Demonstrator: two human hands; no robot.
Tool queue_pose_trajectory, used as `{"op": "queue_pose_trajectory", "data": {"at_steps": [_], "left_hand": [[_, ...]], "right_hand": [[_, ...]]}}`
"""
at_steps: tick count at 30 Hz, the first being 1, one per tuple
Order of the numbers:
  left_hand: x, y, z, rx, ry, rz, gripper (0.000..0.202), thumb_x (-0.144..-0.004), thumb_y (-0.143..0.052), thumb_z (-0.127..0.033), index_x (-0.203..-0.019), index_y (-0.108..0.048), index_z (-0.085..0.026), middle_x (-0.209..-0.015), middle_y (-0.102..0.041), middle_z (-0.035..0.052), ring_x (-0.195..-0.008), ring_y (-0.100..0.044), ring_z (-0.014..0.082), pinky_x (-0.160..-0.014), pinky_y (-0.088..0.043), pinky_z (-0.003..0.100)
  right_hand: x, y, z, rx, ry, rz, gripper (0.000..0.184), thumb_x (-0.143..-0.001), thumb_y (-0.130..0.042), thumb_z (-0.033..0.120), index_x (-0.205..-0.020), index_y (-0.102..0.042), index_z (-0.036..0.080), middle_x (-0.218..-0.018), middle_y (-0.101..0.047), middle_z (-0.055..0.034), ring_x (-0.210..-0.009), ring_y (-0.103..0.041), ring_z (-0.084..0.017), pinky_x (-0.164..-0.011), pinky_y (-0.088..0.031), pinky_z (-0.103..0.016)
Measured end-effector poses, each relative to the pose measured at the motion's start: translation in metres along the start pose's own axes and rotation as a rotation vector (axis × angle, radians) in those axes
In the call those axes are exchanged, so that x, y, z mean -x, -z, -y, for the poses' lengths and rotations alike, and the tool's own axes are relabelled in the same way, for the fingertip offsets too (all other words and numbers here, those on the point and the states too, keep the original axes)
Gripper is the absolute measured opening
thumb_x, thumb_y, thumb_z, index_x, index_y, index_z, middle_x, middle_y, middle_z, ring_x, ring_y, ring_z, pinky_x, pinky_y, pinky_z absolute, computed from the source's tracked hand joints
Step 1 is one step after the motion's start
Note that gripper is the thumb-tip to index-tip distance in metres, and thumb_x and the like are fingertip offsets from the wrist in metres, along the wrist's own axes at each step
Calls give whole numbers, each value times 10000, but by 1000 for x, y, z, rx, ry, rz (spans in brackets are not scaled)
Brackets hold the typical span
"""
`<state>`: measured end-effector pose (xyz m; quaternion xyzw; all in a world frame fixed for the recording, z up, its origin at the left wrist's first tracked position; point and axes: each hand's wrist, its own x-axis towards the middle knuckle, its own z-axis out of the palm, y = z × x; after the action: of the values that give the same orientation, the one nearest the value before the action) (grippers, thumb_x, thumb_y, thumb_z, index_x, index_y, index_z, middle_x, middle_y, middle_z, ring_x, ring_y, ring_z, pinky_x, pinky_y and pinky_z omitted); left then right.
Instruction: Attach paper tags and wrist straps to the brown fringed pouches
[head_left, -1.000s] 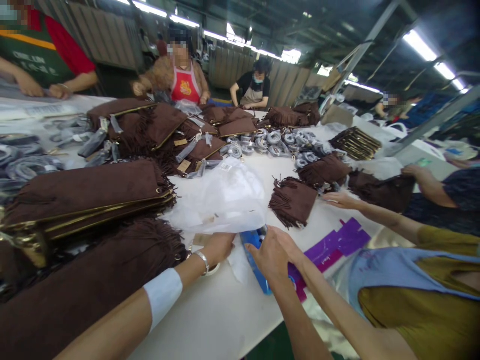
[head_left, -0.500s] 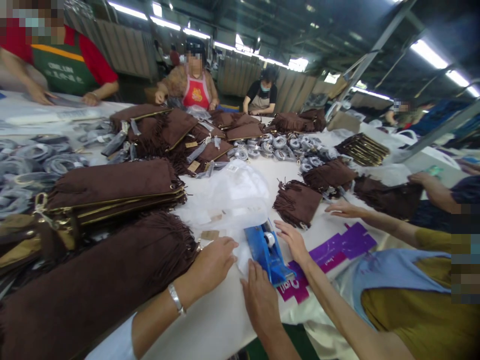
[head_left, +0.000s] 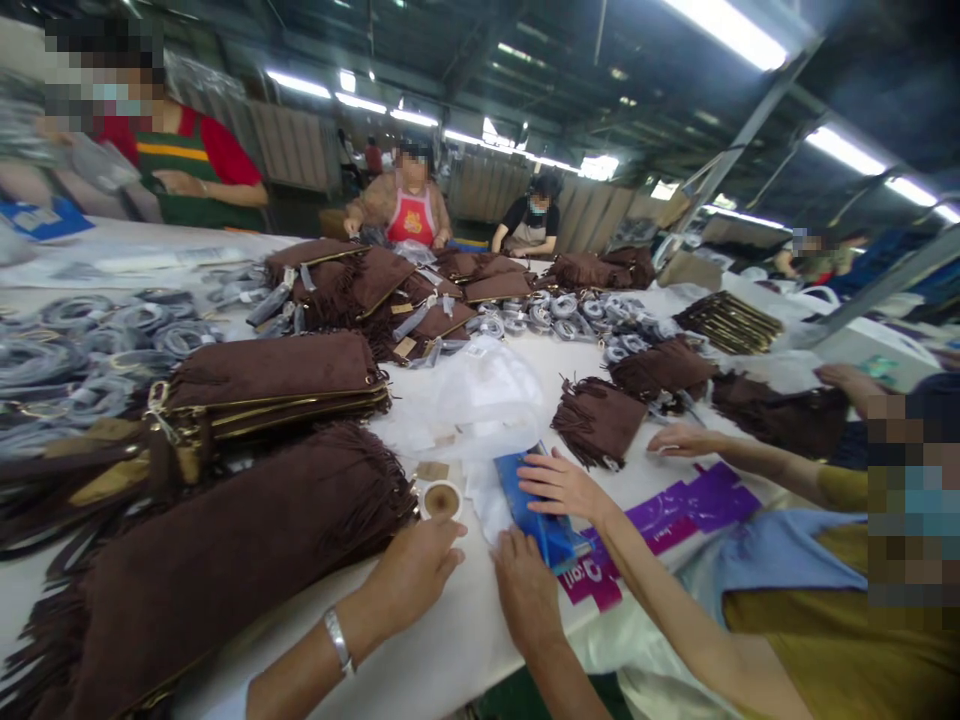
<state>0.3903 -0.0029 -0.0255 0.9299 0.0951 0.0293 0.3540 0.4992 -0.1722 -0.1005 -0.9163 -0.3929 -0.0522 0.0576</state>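
Observation:
My left hand [head_left: 416, 572], a silver bracelet on its wrist, rests on the white table [head_left: 450, 650] with its fingers curled under; what they hold, if anything, is hidden. A roll of tape [head_left: 441, 499] lies just beyond its knuckles. My right hand [head_left: 525, 588] lies flat, fingers stretched toward a blue tape dispenser [head_left: 541, 520] and touching its near end. A co-worker's hand [head_left: 559, 484] from the right is spread on top of that dispenser. White tissue [head_left: 480, 405] is bunched behind it.
Stacks of brown fringed suede bags [head_left: 225, 545] fill the left; one small bag [head_left: 596, 420] lies right of the tissue. Purple flat cardboard [head_left: 675, 510] sits at the right edge under the co-worker's arm. Bagged grey straps [head_left: 570, 310] lie farther back. Several people work around the table.
My left hand let go of the tissue and drew back toward me, uncovering the tape roll. The co-worker's hand came to rest on the blue dispenser. My right hand stayed at its near end.

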Motion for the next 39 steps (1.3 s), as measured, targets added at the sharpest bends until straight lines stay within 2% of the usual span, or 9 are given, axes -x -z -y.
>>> {"op": "queue_pose_trajectory", "data": {"at_steps": [2,5,8,11,14,19,26,31,39], "left_hand": [[8,-10,2,15,6,19,295,-890,-467,-208,-1144,-614,-179,-1126,-662,95,-1055,-598,235,-970,-445,365],[23,-21,8,43,28,45,294,-880,-476,-209,-1134,-623,-202,-1095,-672,81,-1026,-610,227,-947,-457,350],[36,-27,14,56,82,25,298,-883,-466,-204,-1137,-622,-214,-1098,-673,69,-1026,-607,220,-944,-453,343],[43,-33,18,40,114,17,245,-876,-458,-187,-1024,-653,-194,-1005,-685,75,-950,-617,230,-875,-474,342],[44,-41,23,70,108,-2,247,-881,-434,-185,-987,-657,-181,-987,-684,89,-931,-614,245,-847,-479,354],[40,-54,45,222,162,-80,382,-884,-440,-229,-1225,-592,-149,-1227,-620,137,-1119,-569,272,-997,-413,378],[41,-50,53,285,159,-105,316,-862,-482,-230,-1105,-664,-143,-1127,-666,140,-1051,-598,279,-957,-433,386],[44,-47,51,259,158,-132,276,-874,-470,-251,-1049,-670,-176,-1092,-677,116,-1015,-609,263,-921,-445,368],[35,-52,37,191,146,-66,253,-869,-442,-209,-1004,-656,-202,-1000,-674,80,-944,-598,231,-862,-432,315]], "right_hand": [[-9,10,-7,-136,-52,62,345,-842,-432,-6,-1066,-629,167,-1169,-634,-150,-1051,-600,-261,-873,-509,-395],[-46,35,-41,-359,-56,154,404,-860,-404,16,-1121,-620,237,-1104,-684,-81,-950,-653,-218,-809,-536,-353],[-87,57,-82,-604,-15,253,505,-935,-222,61,-1263,-529,291,-1144,-685,-31,-953,-669,-160,-753,-545,-295],[-106,60,-103,-830,-10,352,569,-939,-107,68,-1322,-477,269,-1206,-660,-44,-1020,-657,-145,-769,-537,-281],[-107,53,-104,-997,-53,410,564,-928,-111,77,-1356,-432,257,-1252,-632,-63,-1064,-642,-158,-788,-532,-297],[-107,44,-104,-1216,-115,476,472,-906,-241,150,-1297,-471,278,-1255,-631,-69,-1081,-634,-189,-810,-527,-335],[-95,40,-107,-1457,-141,456,395,-901,-258,250,-1228,-471,313,-1263,-625,-35,-1153,-590,-219,-868,-511,-417],[-86,40,-107,-1505,-120,491,338,-886,-288,326,-1172,-467,303,-1318,-580,-63,-1194,-558,-234,-909,-498,-426],[-83,38,-110,-1420,-97,483,336,-876,-309,299,-1184,-441,284,-1312,-582,-86,-1183,-567,-236,-869,-528,-398]]}}
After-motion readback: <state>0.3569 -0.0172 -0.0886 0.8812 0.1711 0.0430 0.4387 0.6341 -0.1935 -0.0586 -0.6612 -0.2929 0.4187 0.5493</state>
